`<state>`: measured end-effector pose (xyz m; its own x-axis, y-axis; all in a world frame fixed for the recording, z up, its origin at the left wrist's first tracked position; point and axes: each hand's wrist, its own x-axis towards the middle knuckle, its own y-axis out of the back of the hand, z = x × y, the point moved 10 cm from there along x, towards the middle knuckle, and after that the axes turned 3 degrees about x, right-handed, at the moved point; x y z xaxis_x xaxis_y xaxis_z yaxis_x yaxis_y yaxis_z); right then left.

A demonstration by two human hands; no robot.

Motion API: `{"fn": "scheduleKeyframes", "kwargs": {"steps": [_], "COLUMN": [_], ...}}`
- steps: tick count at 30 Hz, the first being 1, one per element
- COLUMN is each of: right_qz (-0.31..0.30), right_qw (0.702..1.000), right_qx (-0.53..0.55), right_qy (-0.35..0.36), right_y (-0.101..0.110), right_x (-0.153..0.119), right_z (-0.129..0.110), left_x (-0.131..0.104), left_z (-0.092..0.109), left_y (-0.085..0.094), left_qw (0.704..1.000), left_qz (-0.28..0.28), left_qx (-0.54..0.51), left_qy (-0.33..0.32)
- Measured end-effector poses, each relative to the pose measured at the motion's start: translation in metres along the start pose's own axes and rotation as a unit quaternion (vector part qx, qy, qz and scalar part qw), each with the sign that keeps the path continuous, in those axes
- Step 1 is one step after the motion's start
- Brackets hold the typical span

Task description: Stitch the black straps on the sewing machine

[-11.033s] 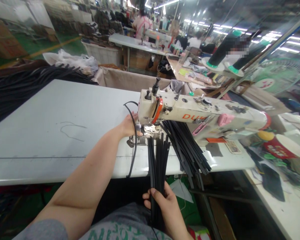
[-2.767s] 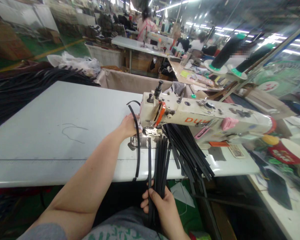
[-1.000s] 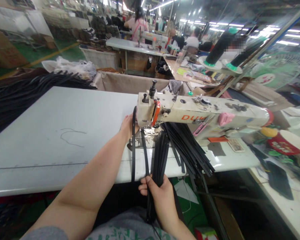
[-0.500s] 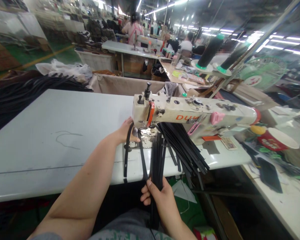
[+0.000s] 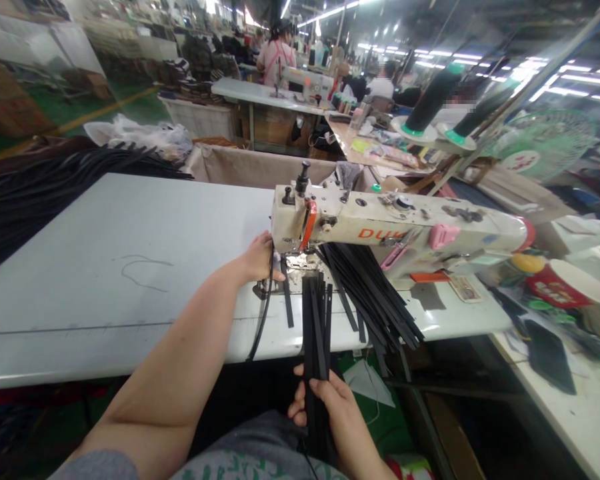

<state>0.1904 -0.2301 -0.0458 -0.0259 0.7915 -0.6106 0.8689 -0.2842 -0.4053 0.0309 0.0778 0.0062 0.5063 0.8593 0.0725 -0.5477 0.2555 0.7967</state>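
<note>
My right hand (image 5: 333,400) is closed around a bundle of long black strips (image 5: 316,333) at the front edge of the table, their upper ends lying just before the needle plate. My left hand (image 5: 261,260) is beside the sewing machine's (image 5: 395,220) needle area, its thumb against a black strip (image 5: 287,297) that runs toward the presser foot. A narrow black strip (image 5: 264,317) hangs from this hand over the near table edge, seen nearly edge-on. The machine head hides part of the left fingers. Under the machine arm a larger pile of black strips (image 5: 375,293) fans out to the right.
The white sewing table (image 5: 130,220) carries a loose thread (image 5: 140,263) on the left. More black strips (image 5: 65,177) are heaped beyond its left edge. At right are a side table (image 5: 575,413) with a phone-like dark object (image 5: 547,353), thread cones (image 5: 433,100) and a fan (image 5: 545,150).
My right thumb and fingers have let go of the strip at the needle, whose end now lies on the table. The strip hanging from my left hand has turned edge-on. The view has shifted slightly.
</note>
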Motion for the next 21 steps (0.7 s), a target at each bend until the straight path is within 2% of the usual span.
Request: {"fn": "scheduleKeyframes", "kwargs": {"steps": [3, 8, 15, 21], "right_qz": [0.007, 0.018, 0.023, 0.016], "right_qw": [1.0, 1.0, 0.999, 0.998], "right_qx": [-0.006, -0.014, -0.03, -0.054], "right_qy": [0.001, 0.003, 0.019, 0.024], "right_y": [0.003, 0.005, 0.006, 0.005], "right_x": [0.0, 0.001, 0.001, 0.003], "right_z": [0.0, 0.003, 0.002, -0.001], "left_x": [0.0, 0.0, -0.002, 0.003], "left_z": [0.0, -0.002, 0.005, -0.006], "left_y": [-0.001, 0.002, 0.004, 0.001], "left_qw": [1.0, 0.999, 0.998, 0.999], "left_qz": [-0.007, 0.018, 0.025, 0.033], "left_qx": [-0.006, -0.031, -0.046, -0.012], "left_qy": [0.005, 0.014, -0.015, -0.012]}}
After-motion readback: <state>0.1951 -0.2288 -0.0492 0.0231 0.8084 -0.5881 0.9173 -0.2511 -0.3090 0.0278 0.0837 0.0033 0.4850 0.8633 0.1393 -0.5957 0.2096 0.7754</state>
